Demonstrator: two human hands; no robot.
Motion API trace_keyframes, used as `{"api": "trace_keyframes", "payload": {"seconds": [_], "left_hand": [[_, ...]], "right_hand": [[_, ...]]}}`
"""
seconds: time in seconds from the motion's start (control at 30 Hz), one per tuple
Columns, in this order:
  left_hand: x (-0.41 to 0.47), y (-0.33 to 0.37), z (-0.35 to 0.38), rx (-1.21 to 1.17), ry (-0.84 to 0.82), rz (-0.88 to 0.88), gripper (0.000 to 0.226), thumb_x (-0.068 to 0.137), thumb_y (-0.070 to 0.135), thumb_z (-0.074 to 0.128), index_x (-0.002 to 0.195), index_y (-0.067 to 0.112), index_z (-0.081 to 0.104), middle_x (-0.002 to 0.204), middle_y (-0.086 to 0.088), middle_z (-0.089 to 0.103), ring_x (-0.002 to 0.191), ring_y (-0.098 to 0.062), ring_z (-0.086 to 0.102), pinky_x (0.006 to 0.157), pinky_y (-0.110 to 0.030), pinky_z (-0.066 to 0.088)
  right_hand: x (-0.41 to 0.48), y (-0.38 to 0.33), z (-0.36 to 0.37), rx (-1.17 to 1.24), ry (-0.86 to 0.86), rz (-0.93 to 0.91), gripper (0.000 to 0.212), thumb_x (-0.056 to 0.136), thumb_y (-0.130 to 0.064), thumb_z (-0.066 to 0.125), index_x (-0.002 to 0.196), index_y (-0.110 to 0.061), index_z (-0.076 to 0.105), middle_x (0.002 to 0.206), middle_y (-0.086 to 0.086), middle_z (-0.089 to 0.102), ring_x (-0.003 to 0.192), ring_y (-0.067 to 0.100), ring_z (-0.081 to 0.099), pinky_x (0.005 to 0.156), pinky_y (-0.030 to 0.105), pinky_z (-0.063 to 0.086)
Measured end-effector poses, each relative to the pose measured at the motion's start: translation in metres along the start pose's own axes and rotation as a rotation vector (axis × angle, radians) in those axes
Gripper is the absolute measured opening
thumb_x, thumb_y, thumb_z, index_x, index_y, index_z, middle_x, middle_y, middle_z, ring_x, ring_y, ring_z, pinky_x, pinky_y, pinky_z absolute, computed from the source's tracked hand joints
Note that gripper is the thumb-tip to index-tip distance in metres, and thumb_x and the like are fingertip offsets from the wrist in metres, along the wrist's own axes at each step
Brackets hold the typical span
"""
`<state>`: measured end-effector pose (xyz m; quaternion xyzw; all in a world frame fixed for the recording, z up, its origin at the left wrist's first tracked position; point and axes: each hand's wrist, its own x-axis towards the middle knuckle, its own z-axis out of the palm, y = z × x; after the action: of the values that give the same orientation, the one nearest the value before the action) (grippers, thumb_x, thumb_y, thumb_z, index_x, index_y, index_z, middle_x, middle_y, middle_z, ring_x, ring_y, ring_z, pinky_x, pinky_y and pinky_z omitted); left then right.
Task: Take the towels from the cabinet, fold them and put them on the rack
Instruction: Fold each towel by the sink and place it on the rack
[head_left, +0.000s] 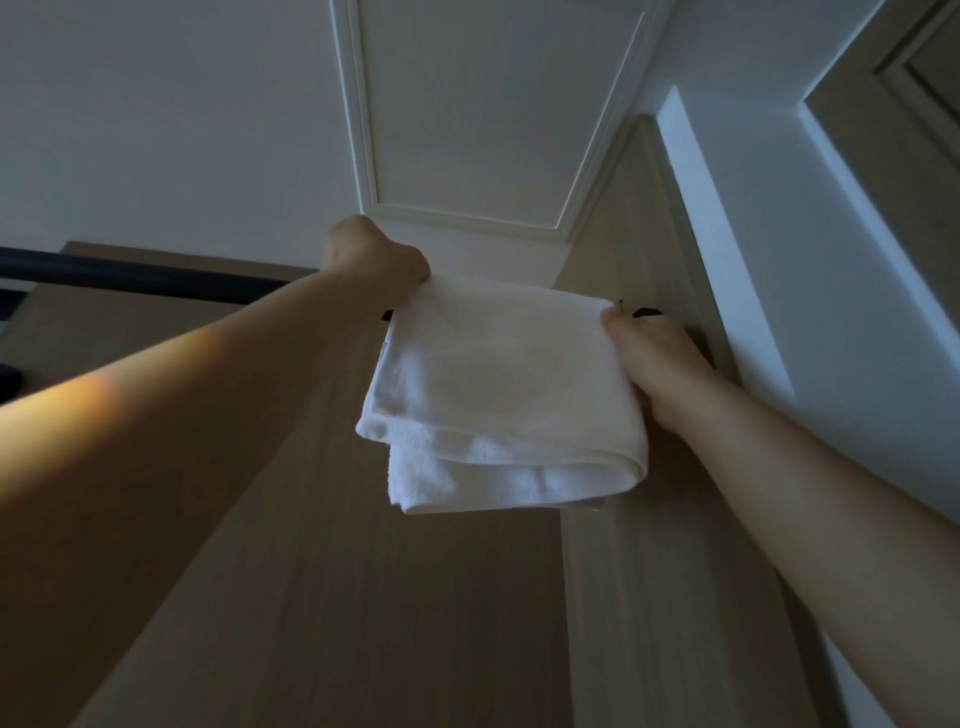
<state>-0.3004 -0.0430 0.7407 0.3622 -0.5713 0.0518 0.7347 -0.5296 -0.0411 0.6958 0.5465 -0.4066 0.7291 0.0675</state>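
Note:
A folded white towel (498, 395) hangs in the air high in front of a pale wood-grain wall. My left hand (371, 260) grips its upper left corner with the fingers curled. At the upper right corner, my right hand (654, 358) pinches the towel's edge. Both arms reach upward. The towel's lower layers hang loose and uneven at the bottom. A dark bar (130, 278) runs in from the left behind my left arm, and small dark parts show just behind the towel's top edge near both hands. No cabinet is in view.
The view looks steeply up: a white ceiling with a moulded panel (467, 104) lies overhead. A white door frame (727, 234) stands to the right, with another framed panel (914, 78) at the far right. A wall corner runs down below the towel.

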Motion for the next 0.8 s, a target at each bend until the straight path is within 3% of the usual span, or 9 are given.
{"api": "trace_keyframes", "payload": {"seconds": [0.07, 0.13, 0.23, 0.37, 0.5, 0.57, 0.7, 0.8], "left_hand": [[-0.005, -0.005, -0.001, -0.049, -0.016, -0.003, 0.026, 0.077, 0.012, 0.074, 0.063, 0.005, 0.052, 0.062, -0.007, 0.054, 0.055, -0.021, 0.054, 0.050, -0.023, 0.046], [-0.011, -0.011, -0.002, -0.061, -0.018, 0.019, 0.017, 0.077, 0.013, 0.073, 0.072, 0.003, 0.061, 0.072, -0.012, 0.057, 0.067, -0.023, 0.056, 0.064, -0.030, 0.047], [-0.019, -0.016, -0.005, -0.121, -0.007, 0.041, 0.010, 0.075, 0.012, 0.072, 0.080, 0.004, 0.068, 0.073, -0.013, 0.057, 0.067, -0.022, 0.054, 0.064, -0.031, 0.044], [-0.019, -0.014, -0.004, -0.202, 0.039, 0.036, 0.009, 0.072, 0.010, 0.071, 0.073, 0.005, 0.064, 0.063, -0.011, 0.052, 0.057, -0.021, 0.049, 0.059, -0.029, 0.041], [-0.013, -0.008, -0.002, -0.234, 0.065, 0.029, 0.010, 0.072, 0.009, 0.072, 0.081, 0.005, 0.068, 0.072, -0.013, 0.055, 0.065, -0.022, 0.054, 0.060, -0.032, 0.048], [-0.011, -0.006, -0.001, -0.180, 0.047, 0.026, 0.012, 0.076, 0.012, 0.072, 0.085, 0.005, 0.069, 0.076, -0.012, 0.057, 0.069, -0.023, 0.056, 0.065, -0.033, 0.051], [-0.024, -0.008, -0.002, -0.074, -0.005, 0.112, 0.019, 0.079, 0.025, 0.075, 0.083, 0.013, 0.061, 0.079, -0.011, 0.055, 0.072, -0.020, 0.054, 0.066, -0.030, 0.043], [-0.040, -0.019, -0.011, -0.076, -0.033, 0.082, 0.038, 0.077, 0.038, 0.076, 0.089, 0.002, 0.071, 0.082, -0.014, 0.067, 0.072, -0.025, 0.064, 0.074, -0.033, 0.053]], "right_hand": [[0.000, 0.000, 0.002, 0.041, -0.015, 0.026, 0.041, 0.097, -0.032, 0.051, 0.119, 0.001, 0.060, 0.111, 0.018, 0.064, 0.093, 0.030, 0.060, 0.066, 0.029, 0.041], [-0.001, 0.001, 0.003, 0.068, -0.031, 0.049, 0.036, 0.098, -0.030, 0.053, 0.115, 0.000, 0.061, 0.110, 0.018, 0.064, 0.091, 0.030, 0.060, 0.069, 0.030, 0.043], [-0.002, 0.000, 0.005, 0.103, -0.045, 0.063, 0.032, 0.098, -0.028, 0.055, 0.115, -0.001, 0.063, 0.109, 0.017, 0.066, 0.095, 0.031, 0.063, 0.078, 0.033, 0.047], [-0.003, -0.005, 0.006, 0.130, -0.056, 0.041, 0.027, 0.098, -0.026, 0.057, 0.108, -0.002, 0.065, 0.100, 0.014, 0.066, 0.076, 0.023, 0.060, 0.066, 0.028, 0.046], [-0.004, -0.008, 0.007, 0.162, -0.079, 0.035, 0.032, 0.098, -0.025, 0.057, 0.116, 0.000, 0.064, 0.110, 0.019, 0.067, 0.100, 0.032, 0.065, 0.090, 0.041, 0.052], [-0.007, -0.007, 0.006, 0.147, -0.102, 0.029, 0.033, 0.098, -0.027, 0.056, 0.118, -0.002, 0.064, 0.110, 0.018, 0.067, 0.101, 0.032, 0.065, 0.092, 0.041, 0.051], [-0.012, -0.001, 0.003, 0.119, -0.134, 0.016, 0.029, 0.098, -0.031, 0.054, 0.115, -0.009, 0.061, 0.099, 0.011, 0.065, 0.084, 0.025, 0.062, 0.069, 0.030, 0.046], [-0.018, 0.001, 0.003, 0.135, -0.158, 0.030, 0.022, 0.099, -0.034, 0.051, 0.112, -0.016, 0.058, 0.096, 0.006, 0.064, 0.081, 0.020, 0.060, 0.061, 0.028, 0.043]]}}
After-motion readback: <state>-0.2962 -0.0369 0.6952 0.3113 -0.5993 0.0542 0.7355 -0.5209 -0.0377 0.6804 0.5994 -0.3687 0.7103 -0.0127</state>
